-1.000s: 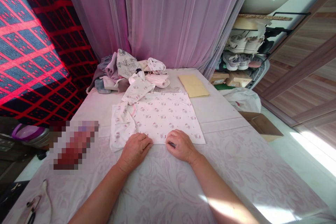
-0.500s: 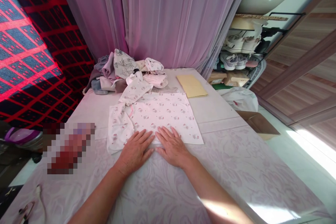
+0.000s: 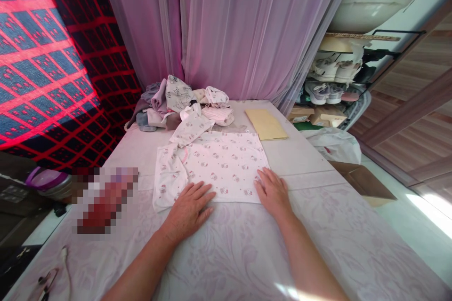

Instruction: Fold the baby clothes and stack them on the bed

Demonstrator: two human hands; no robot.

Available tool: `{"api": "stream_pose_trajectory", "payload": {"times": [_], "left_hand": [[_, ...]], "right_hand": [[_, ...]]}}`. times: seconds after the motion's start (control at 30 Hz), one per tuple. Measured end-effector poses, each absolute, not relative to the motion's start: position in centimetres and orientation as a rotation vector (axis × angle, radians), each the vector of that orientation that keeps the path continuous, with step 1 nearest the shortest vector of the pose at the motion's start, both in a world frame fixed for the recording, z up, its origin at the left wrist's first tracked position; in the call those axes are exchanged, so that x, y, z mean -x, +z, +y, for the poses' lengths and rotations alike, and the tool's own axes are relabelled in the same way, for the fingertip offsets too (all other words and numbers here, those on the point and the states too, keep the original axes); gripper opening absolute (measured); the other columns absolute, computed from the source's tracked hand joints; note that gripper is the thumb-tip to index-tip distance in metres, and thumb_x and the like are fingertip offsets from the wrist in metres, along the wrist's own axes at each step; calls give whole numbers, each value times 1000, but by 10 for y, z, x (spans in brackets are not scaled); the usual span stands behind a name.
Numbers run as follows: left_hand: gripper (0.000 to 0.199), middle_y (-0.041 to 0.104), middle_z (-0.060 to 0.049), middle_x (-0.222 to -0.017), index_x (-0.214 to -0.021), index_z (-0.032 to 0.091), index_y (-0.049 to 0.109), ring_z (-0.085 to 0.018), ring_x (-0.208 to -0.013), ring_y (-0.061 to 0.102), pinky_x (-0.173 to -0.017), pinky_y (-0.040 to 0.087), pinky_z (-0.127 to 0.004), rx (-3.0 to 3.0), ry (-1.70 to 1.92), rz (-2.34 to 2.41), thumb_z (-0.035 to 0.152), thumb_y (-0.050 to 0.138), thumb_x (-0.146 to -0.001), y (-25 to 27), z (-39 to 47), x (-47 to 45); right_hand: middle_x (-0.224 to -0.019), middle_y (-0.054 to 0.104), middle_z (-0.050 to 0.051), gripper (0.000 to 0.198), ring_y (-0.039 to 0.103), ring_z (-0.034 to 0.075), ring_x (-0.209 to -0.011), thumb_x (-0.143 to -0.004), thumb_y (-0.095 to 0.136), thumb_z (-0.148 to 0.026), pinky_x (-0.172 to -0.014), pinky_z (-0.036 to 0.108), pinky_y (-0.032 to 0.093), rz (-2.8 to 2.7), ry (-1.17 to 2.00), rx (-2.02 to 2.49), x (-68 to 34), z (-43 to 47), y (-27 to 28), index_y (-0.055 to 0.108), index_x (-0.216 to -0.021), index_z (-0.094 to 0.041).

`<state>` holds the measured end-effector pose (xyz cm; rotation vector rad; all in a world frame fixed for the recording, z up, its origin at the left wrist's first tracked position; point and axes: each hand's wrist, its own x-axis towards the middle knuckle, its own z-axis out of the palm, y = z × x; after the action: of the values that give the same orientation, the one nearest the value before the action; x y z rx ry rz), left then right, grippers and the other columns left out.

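Two hands [image 3: 190, 207] [image 3: 274, 193] touch the printed garment [image 3: 226, 164]; the plastic bag's [image 3: 341, 146] contents are unclear.

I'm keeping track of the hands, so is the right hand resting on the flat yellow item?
No, the right hand lies over the near right corner of the printed shirt, apart from the flat yellow item.

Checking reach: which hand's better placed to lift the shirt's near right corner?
Probably the right hand: it lies over that corner of the shirt; the left hand is further left, at the near edge.
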<state>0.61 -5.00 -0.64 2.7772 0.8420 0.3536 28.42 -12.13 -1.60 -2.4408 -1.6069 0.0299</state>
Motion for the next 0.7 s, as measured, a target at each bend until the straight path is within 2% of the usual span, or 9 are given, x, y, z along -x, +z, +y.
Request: {"api": "stream_pose_trajectory", "payload": {"times": [0.1,0.2,0.33,0.43,0.53,0.7], "left_hand": [[37,57,-4,-135,-126,29,58,-24,-130,46,-110,34,-49,-2723,436,843,38,48,-92,-5,-52,-6],[32,63,-5,-126,-117,26,64,-20,-120,56,-103,44,-41,-2581,663,926,35,45,-93,-2,-42,-1],[33,68,-4,-117,-110,25,65,-19,-111,61,-97,48,-33,-2354,941,1242,39,43,-91,10,12,18],[36,65,-3,-122,-117,27,61,-19,-99,64,-83,52,-30,-2225,860,1604,39,46,-87,21,74,33],[44,65,-5,-122,-125,24,57,-18,-84,66,-76,51,-29,-2097,609,1864,40,48,-85,28,129,38],[53,65,-6,-122,-129,22,54,-21,-94,65,-76,48,-27,-2087,331,1797,46,51,-83,28,179,22]], "right_hand": [[-140,49,11,44,45,26,-127,-90,41,-35,-104,45,34,-1523,-30,2423,-303,-115,-21,55,-130,-21],[-138,51,10,46,48,25,-125,-88,43,-32,-102,39,38,-1535,-8,2393,-323,-94,-17,55,-130,-21],[-135,54,8,47,54,22,-117,-87,43,-32,-95,32,42,-1497,140,2427,-355,-44,1,53,-132,-22],[-122,64,5,43,61,20,-105,-87,42,-33,-83,28,45,-1415,321,2503,-374,-6,13,56,-127,-25],[-114,68,7,40,62,23,-102,-86,41,-32,-78,30,44,-1332,326,2556,-386,21,17,61,-120,-23],[-109,69,10,40,63,25,-97,-82,47,-47,-72,32,44,-1270,321,2610,-390,49,14,66,-108,-22]]}}
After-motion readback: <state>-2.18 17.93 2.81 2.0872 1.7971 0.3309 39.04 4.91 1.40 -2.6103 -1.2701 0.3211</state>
